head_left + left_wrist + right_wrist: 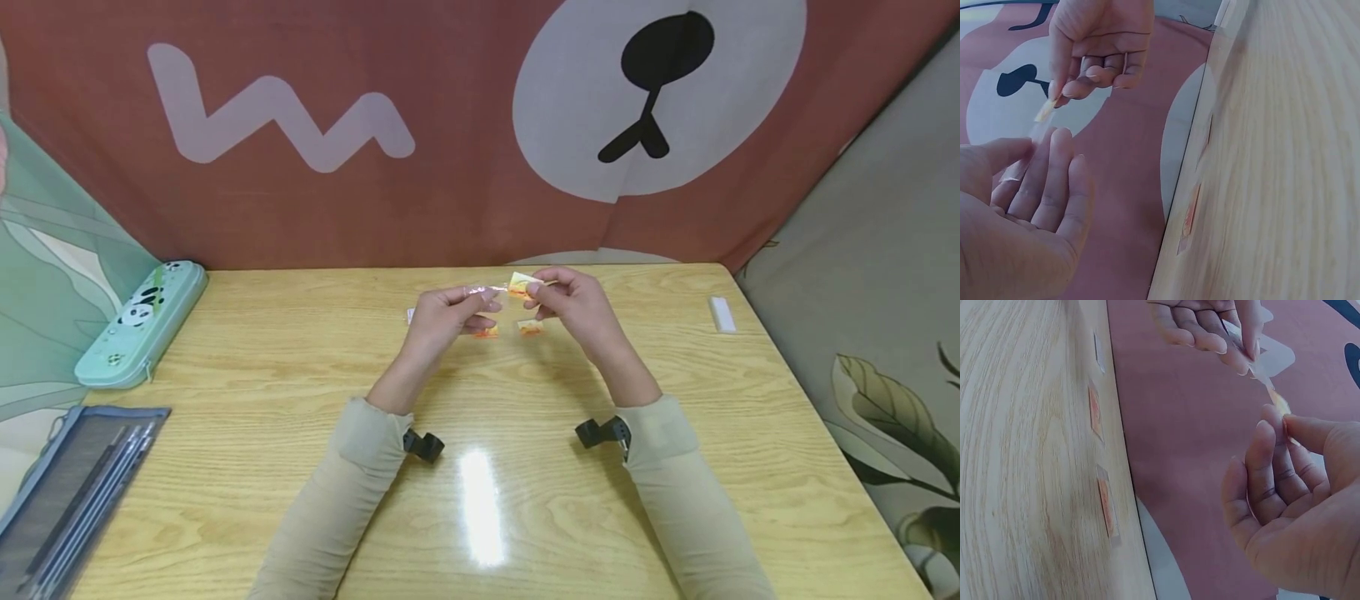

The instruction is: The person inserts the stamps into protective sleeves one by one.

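Over the far part of the table, my two hands hold a small piece between them. With thumb and forefinger, my left hand (442, 318) pinches a strip of clear plastic film (1038, 130). My right hand (576, 302) pinches a small yellow-and-orange printed piece (521, 285), which joins or meets the film; I cannot tell which. Below the hands, a flat orange-printed piece with clear edges (531, 327) lies on the wood. Another orange piece (487, 332) is partly covered by my left hand. A third, whitish piece (1099, 353) lies farther along.
A wooden table (300, 350) backs onto a red cloth (450, 208). At the left are a mint panda pencil case (142, 325) and a mesh pouch (82, 500) with slim sticks inside. A small white block (723, 315) lies near the right edge.
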Action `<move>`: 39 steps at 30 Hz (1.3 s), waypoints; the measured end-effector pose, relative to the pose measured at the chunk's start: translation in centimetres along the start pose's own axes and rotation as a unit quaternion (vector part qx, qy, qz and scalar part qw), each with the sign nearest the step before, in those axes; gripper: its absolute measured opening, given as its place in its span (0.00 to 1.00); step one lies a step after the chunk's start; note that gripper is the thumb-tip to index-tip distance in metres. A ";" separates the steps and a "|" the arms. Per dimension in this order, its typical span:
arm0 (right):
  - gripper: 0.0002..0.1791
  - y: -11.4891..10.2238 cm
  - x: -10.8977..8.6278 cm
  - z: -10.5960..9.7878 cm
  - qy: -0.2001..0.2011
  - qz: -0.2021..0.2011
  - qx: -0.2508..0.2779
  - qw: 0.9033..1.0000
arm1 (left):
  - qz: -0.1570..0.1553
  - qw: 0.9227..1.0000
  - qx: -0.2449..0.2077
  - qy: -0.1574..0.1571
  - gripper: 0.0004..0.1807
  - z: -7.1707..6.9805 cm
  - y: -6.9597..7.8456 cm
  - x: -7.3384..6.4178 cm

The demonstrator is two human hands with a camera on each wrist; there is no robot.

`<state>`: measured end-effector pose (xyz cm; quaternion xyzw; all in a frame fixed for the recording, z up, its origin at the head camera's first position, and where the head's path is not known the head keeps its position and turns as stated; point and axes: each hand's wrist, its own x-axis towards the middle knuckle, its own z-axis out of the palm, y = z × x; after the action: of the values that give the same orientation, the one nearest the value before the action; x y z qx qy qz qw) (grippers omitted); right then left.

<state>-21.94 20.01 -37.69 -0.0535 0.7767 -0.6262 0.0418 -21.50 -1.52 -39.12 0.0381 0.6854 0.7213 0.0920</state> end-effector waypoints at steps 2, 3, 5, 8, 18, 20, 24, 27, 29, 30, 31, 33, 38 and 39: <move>0.18 0.0 0.0 -0.1 0.001 0.004 -0.002 1.000 | -0.002 1.000 -0.004 -0.001 0.14 0.0 0.0 0.0; 0.18 0.0 0.0 -0.1 0.002 0.005 -0.001 1.000 | -0.004 1.000 -0.005 -0.002 0.14 0.0 0.1 0.0; 0.17 0.0 -0.1 -0.1 0.004 0.005 0.003 1.000 | -0.007 1.000 -0.006 -0.002 0.13 0.0 0.2 0.0; 0.16 -0.1 -0.1 -0.1 0.008 -0.003 0.011 1.000 | -0.012 1.000 -0.011 0.003 0.13 0.1 0.3 0.1; 0.14 -0.2 0.0 0.0 0.030 -0.014 0.032 0.999 | -0.020 1.000 -0.013 0.004 0.13 0.1 0.4 0.0; 0.14 -0.3 0.0 0.1 0.031 -0.015 0.026 0.999 | -0.016 1.000 -0.012 0.002 0.14 0.1 0.4 0.1; 0.16 -0.3 0.0 0.1 0.030 -0.009 0.014 0.999 | -0.014 1.000 -0.007 0.001 0.14 0.2 0.5 0.1; 0.16 -0.3 0.0 0.1 0.028 -0.002 0.006 1.000 | -0.015 1.000 -0.003 0.001 0.14 0.1 0.5 0.1; 0.16 -0.3 0.0 0.1 0.026 0.003 0.006 1.000 | -0.019 1.000 0.000 0.007 0.14 0.1 0.5 0.1; 0.16 -0.3 0.1 0.1 0.023 0.004 0.006 1.000 | -0.021 1.000 0.004 0.013 0.15 0.1 0.4 0.1; 0.16 -0.3 0.0 0.1 0.022 0.006 0.005 1.000 | -0.023 1.000 0.010 0.019 0.15 0.1 0.4 0.1; 0.16 -0.3 0.0 0.0 0.018 0.011 0.003 1.000 | -0.028 0.999 0.019 0.035 0.16 0.0 0.3 0.1; 0.18 -0.5 -0.2 -0.5 0.003 0.021 -0.021 1.000 | -0.031 0.998 0.011 0.049 0.14 -0.1 0.4 0.2; 0.19 -0.5 -0.2 -0.6 0.002 0.022 -0.023 0.999 | -0.032 0.998 0.007 0.047 0.14 -0.1 0.4 0.2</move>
<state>-21.82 20.50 -37.03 -0.0365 0.7921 -0.6070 0.0526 -21.80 -1.63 -38.71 -0.0170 0.6949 0.7142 0.0822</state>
